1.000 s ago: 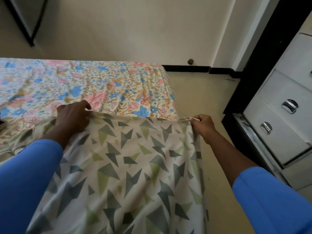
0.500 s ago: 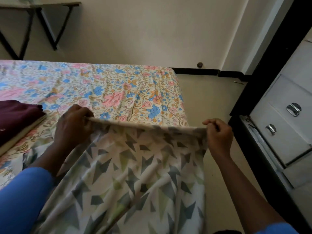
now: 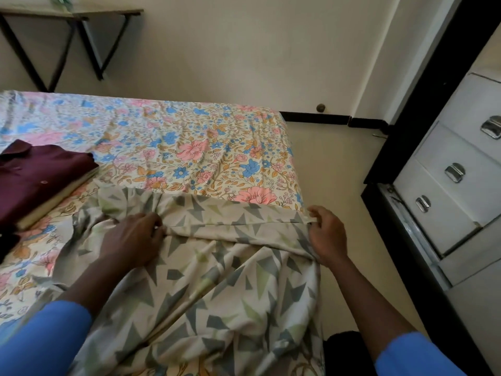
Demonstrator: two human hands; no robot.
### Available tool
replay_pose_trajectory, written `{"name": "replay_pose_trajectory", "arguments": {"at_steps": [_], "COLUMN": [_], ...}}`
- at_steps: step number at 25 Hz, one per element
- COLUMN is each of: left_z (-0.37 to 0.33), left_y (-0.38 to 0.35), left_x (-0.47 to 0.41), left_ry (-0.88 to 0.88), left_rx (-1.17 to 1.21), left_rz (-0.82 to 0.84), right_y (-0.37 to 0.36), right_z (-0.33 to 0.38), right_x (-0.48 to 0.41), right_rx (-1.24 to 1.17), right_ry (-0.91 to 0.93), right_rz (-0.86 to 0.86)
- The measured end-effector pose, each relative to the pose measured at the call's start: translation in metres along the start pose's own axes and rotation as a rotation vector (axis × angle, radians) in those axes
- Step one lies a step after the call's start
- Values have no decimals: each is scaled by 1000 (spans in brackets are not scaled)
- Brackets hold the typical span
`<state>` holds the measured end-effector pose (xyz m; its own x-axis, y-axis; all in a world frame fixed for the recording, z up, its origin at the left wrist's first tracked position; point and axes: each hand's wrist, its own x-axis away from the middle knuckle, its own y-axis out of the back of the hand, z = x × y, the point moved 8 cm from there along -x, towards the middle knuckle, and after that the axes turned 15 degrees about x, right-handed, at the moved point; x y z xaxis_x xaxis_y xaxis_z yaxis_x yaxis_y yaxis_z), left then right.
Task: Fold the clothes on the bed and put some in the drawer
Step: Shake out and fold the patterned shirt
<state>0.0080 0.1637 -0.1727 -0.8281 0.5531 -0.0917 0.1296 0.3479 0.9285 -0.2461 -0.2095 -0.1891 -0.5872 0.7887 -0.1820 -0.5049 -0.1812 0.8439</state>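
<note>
Our L hand (image 3: 132,240) pinches the cloth (image 3: 217,294) mid-frame, R hand (image 3: 328,234) pinches its folded edge ctr-right; rest drapes toward frame bottom.

Brightness: a moderate, even indoor light is spread over the wall (image 3: 244,50) and the bed sheet (image 3: 189,137); colours are rendered slightly muted.
Source: it cannot be told from this view.
Shadows: soft, pale shadows are thrown on the wall beneath the shelf (image 3: 81,13); a faint one is seen under the left hand (image 3: 130,240) on the patterned cloth (image 3: 217,294).
Glare: bright glints are caught on the drawer handles (image 3: 455,172).
Blur: the shelf top and the far left of the bed sheet are smeared; the sleeves (image 3: 40,340) are rendered soft.
Distortion: the black frame (image 3: 423,104) is leaned and bowed towards the right edge.
</note>
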Motion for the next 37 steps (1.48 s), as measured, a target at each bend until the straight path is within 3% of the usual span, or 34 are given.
{"name": "replay_pose_trajectory", "arguments": {"at_steps": [2,4,6,8,10,12,13,15,17,21,23,25,27,29,31,34,37], "left_z": [-13,-39,-71,-95,-103,-100,-99,-100,-109,-127,-137,-146,-150,-142,-120,-80,-54], "left_y": [0,-2,-16,-41,-56,-54,-51,-46,-38,-11,13,41,68,95,130,190,207], "left_x": [-1,-1,-1,-9,-19,-25,-25,-20,-17,-28,-35,-39,-46,-47,-40,-10,11], "left_ry": [31,-22,-141,-186,-177,-163,-156,-160,-208,-337,-405,-447,-444,-390,-283,-151,-80], "left_rx": [-100,-98,55,181,231,292,325,396,448,432,419,373,232,56,-2,94,313], "left_rz": [-61,-172,-175,-12,100,78,53,0,-24,-26,-39,-34,17,36,-66,-344,-264], "right_y": [-15,-10,-2,-9,-31,-36,-30,-15,-9,-23,-23,-13,23,73,126,187,222], "right_z": [-10,-28,-39,-35,-31,-32,-33,-33,-19,49,73,85,101,127,156,199,223], "right_x": [-15,-22,-13,-9,-5,-10,-14,-20,-26,-28,-31,-36,-43,-45,-46,-40,-35], "right_rx": [-113,-88,8,24,-226,-521,-552,-517,-482,137,120,-57,-121,0,128,277,399], "right_ry": [-164,-364,-482,-397,-323,-382,-386,-338,-155,379,435,376,383,499,567,659,674], "right_rz": [173,179,138,124,178,141,80,-19,18,114,222,288,111,-167,-421,-618,-702]}}
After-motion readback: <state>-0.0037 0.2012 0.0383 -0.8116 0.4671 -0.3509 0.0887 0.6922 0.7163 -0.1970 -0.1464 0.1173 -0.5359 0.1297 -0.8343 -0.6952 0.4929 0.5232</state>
